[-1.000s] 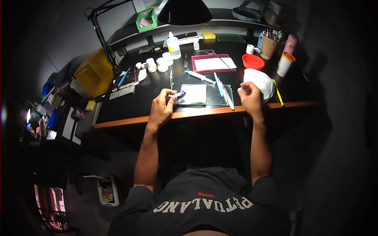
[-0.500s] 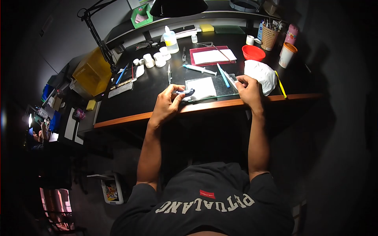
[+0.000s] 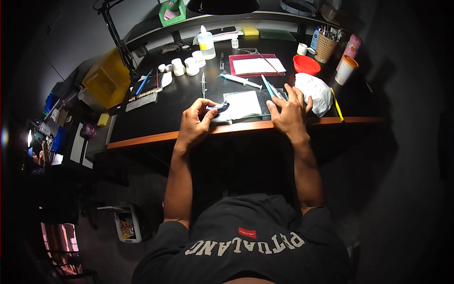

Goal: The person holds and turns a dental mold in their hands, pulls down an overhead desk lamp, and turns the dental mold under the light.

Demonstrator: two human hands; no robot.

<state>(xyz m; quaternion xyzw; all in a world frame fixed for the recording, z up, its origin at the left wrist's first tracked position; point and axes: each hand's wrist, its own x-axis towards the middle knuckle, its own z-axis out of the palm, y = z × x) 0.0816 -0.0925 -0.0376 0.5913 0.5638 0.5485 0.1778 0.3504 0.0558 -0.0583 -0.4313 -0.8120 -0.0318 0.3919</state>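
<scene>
In my left hand (image 3: 195,122), a small dark, bluish curved piece (image 3: 218,107) is pinched between thumb and fingers; its kind does not show clearly. My right hand (image 3: 291,116) is open, its fingers spread over the right end of a glass plate (image 3: 266,110). Right at its fingertips lie a light-blue slim tool (image 3: 267,87) and a pale slim tool (image 3: 275,91), side by side. White paper (image 3: 243,104) covers the plate's left part. A syringe with a blue tip (image 3: 240,80) lies just behind it.
A white wrapped bundle (image 3: 314,94), yellow tool (image 3: 337,105) and red bowl (image 3: 306,65) are at right. White jars (image 3: 191,67) and a bottle (image 3: 206,45) stand back left. A lamp (image 3: 222,5) hangs above; a person (image 3: 35,158) sits far left.
My right hand has let go of the pale slim tool and spread its fingers, moving slightly left. My left hand has shifted a little left, still holding the small dark piece.
</scene>
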